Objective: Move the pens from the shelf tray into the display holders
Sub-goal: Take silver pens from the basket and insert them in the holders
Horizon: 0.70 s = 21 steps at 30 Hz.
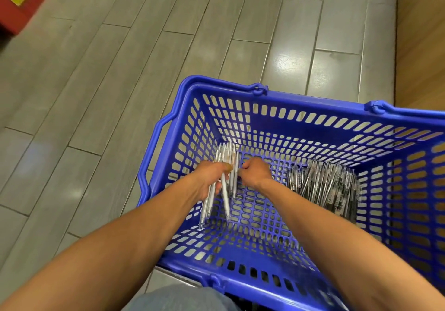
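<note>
Probably a shop: blue shopping basket point(277, 108), price-stickered red box point(21, 0).

bare forearms, no sleeves, grey-blue garment point(178, 297) at bottom edge
</note>
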{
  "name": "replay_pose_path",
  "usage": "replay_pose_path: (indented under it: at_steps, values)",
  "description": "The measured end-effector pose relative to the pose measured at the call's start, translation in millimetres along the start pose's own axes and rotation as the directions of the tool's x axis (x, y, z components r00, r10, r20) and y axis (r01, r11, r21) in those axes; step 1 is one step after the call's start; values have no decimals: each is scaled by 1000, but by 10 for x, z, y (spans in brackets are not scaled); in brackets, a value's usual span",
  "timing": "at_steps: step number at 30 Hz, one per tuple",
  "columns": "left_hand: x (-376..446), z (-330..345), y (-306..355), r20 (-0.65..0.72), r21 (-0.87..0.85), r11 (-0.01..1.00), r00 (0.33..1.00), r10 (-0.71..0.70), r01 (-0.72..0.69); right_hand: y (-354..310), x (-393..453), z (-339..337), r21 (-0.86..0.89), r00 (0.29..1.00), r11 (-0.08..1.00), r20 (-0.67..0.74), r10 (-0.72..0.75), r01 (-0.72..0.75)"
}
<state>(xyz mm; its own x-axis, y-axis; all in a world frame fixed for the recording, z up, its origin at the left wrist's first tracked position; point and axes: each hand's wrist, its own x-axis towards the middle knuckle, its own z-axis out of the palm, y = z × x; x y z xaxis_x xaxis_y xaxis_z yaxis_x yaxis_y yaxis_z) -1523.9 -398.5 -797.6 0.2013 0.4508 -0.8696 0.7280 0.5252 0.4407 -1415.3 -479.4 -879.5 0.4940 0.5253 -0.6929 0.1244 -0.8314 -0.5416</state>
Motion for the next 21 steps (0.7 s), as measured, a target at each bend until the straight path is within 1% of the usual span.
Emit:
replay_pose_path:
  at_steps: [2, 4, 8, 10, 12, 15, 16, 17, 19, 20, 21]
  values:
    - [7, -2, 1, 18, 0, 1000, 1000, -5, 5, -64, 44, 86, -4, 997, 999, -62, 45, -45]
    - [23, -2, 0, 18, -22, 1000, 1000, 2, -2, -104, 81, 157, -13, 994, 997, -85, 76, -77]
    - [52, 5, -21, -3, -13, 999, 999, 38, -38, -141, 80, 215, -138, 986, 987, -155, 58, -80]
    - [43, 4, -24, 37, -48, 999, 999, 27, -25, -111, 76, 187, -186, 976, 977, -209, 65, -105]
    - [29, -5, -19, 77, -101, 995, 997, -6, 13, -58, 79, 137, -178, 971, 978, -228, 69, -112]
    - [14, -9, -25, 97, -123, 992, 995, -28, 40, 6, 28, 22, -62, 992, 998, -123, 22, -29]
    - [14, -7, -26, 79, -121, 992, 997, -24, 33, 28, -6, -25, 24, 998, 1000, -60, -16, 18]
    - [15, -4, -27, 54, -119, 993, 998, -17, 23, 46, -45, -74, 145, 999, 988, 15, -47, 44]
    - [10, -3, -21, 27, -133, 991, 1000, -6, 10, 67, -148, -180, 412, 971, 911, 212, -113, 16]
    - [4, -1, -12, 38, -150, 989, 999, -3, 8, 60, -213, -238, 514, 939, 858, 304, -162, -18]
    - [-5, 2, 1, 59, -166, 986, 998, 0, 9, 55, -260, -274, 580, 902, 813, 372, -218, -43]
